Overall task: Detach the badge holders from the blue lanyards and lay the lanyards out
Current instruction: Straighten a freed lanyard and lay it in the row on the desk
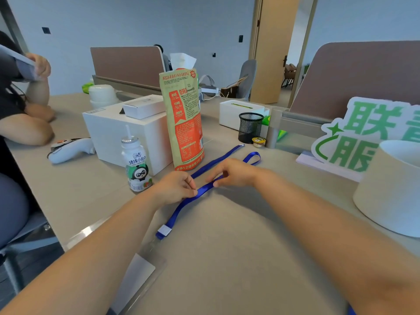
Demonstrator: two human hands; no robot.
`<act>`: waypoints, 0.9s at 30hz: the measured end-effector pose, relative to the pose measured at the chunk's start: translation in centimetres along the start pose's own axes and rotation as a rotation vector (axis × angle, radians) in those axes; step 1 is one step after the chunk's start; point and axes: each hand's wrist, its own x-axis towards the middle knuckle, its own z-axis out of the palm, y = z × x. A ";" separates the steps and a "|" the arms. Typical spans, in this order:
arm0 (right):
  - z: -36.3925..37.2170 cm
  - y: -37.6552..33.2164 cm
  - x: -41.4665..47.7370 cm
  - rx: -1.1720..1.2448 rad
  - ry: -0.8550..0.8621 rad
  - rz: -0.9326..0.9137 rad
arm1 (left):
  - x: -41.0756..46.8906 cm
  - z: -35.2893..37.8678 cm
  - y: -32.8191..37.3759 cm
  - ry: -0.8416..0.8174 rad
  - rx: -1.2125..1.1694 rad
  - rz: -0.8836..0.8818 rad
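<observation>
A blue lanyard (181, 210) runs diagonally across the beige table (238, 258). Its near end carries a white clasp (164, 230) joined to a clear badge holder (138, 271) lying at the table's front edge. My left hand (175, 187) pinches the strap near its middle. My right hand (234, 173) pinches the same strap a little farther along. The strap's far loop (252, 156) lies beyond my right hand. A second blue lanyard (218, 160) lies straight on the table just behind my hands, its end near a small cup.
A tall snack bag (184, 119), a small drink bottle (136, 164) and a white box (122, 133) stand left of the hands. A black mesh pen cup (250, 127), a green sign (363, 137) and a white round container (391, 189) stand right. Another person's arm (25, 128) rests far left.
</observation>
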 end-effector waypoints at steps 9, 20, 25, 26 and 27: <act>2.1 -0.3 -1.3 -0.347 0.219 -0.112 | 0.2 0.3 0.4 0.016 0.003 -0.002; 3.6 -1.2 -1.4 -0.622 0.261 0.005 | 0.2 0.2 0.7 -0.010 -0.352 -0.086; 3.6 0.7 -0.3 -0.607 0.259 0.134 | 0.4 0.2 0.9 0.024 -0.169 -0.070; 3.4 1.3 -0.2 -0.601 0.263 0.165 | 0.5 0.3 1.0 0.030 -0.125 -0.060; 3.2 1.9 -0.1 -0.597 0.268 0.181 | 0.6 0.4 1.0 0.035 -0.088 -0.050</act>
